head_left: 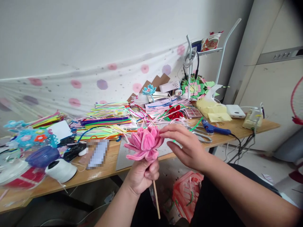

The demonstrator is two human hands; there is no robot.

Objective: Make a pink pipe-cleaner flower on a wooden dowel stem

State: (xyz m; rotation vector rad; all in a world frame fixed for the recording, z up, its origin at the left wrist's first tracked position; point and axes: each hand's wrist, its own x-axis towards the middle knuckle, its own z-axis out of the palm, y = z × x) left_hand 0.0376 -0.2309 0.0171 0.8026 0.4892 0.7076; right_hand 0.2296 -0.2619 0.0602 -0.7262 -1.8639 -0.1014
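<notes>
A pink pipe-cleaner flower point(145, 142) with layered petals stands upright in front of the table's near edge. My left hand point(144, 176) is closed round the top of its wooden stick stem point(156, 200), just under the bloom. The stick's lower end hangs free below the fist. My right hand point(187, 143) is at the flower's right side, fingers stretched out and spread a little. Its fingertips reach the outer petals; whether they press on them I cannot tell. A grey board point(123, 156) lies on the table behind the flower.
Bundles of coloured pipe cleaners point(106, 121) cover the wooden table point(267, 125). To the right lie scissors point(203, 137) and a blue glue gun point(216, 129) with its cable. A white thread cone point(61, 170) stands at the left edge. Below hangs a red plastic bag point(187, 192).
</notes>
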